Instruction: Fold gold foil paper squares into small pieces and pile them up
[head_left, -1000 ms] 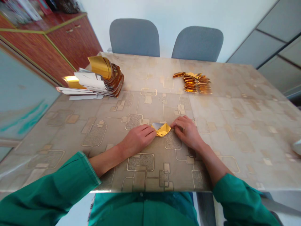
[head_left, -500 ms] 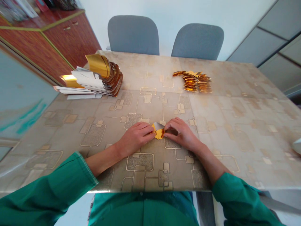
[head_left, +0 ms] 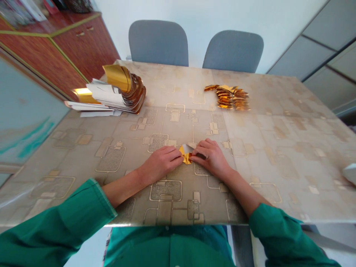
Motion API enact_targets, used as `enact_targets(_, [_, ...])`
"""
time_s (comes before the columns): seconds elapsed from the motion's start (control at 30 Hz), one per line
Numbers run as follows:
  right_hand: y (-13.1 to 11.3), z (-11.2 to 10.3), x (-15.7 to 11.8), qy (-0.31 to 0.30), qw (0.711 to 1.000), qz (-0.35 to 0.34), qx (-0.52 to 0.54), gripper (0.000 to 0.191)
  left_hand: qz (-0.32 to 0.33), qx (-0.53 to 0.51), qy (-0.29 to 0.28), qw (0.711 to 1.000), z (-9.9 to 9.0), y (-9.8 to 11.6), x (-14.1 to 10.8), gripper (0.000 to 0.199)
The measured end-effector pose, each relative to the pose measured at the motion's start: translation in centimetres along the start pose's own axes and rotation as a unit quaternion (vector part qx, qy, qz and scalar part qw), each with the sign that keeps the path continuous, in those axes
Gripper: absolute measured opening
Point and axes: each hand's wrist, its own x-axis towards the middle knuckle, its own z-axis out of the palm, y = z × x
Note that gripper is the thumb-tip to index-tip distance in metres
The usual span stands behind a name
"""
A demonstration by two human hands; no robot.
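A small piece of gold foil paper [head_left: 186,157], partly folded and with a pale underside showing at its top, is between my two hands just above the tabletop. My left hand [head_left: 166,160] pinches its left edge between thumb and fingers. On the other side, my right hand [head_left: 211,155] grips the right edge, thumb and forefinger pressed together. The fingertips cover both ends of the paper. Farther back on the right lie several folded gold paper pieces [head_left: 232,98], nested in rows.
A stack of gold and white paper sheets [head_left: 122,91], bent over, stands at the back left of the patterned table [head_left: 178,126]. Two grey chairs [head_left: 158,42] are beyond the far edge. A wooden cabinet [head_left: 83,52] is at the left, and a white object [head_left: 349,173] sits at the right edge.
My right hand has shifted slightly left, closer to my left hand. Less of the gold paper shows between the fingers, and its right side looks more folded in.
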Motion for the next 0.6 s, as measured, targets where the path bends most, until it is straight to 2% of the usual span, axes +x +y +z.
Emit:
enact_targets(0.13, [0.4, -0.2, -0.4, -0.002, 1.000, 0.005, 0.015, 0.008, -0.010, 0.005, -0.014, 1.000, 0.1, 0.0, -0.1, 0.019])
enact_targets(0.27, [1.0, -0.1, -0.5, 0.025, 0.999, 0.033, 0.013, 0.018, -0.012, 0.008, -0.021, 1.000, 0.2, 0.0, -0.3, 0.017])
enact_targets(0.4, [1.6, -0.1, -0.5, 0.028, 0.997, 0.042, 0.061, 0.016, -0.015, 0.018, -0.021, 1.000, 0.2, 0.0, -0.2, 0.017])
enact_targets(0.6, [0.7, 0.5, -0.2, 0.051, 0.995, 0.090, -0.002, 0.015, 0.007, 0.055, -0.021, 0.998, 0.0, 0.4, 0.4, 0.024])
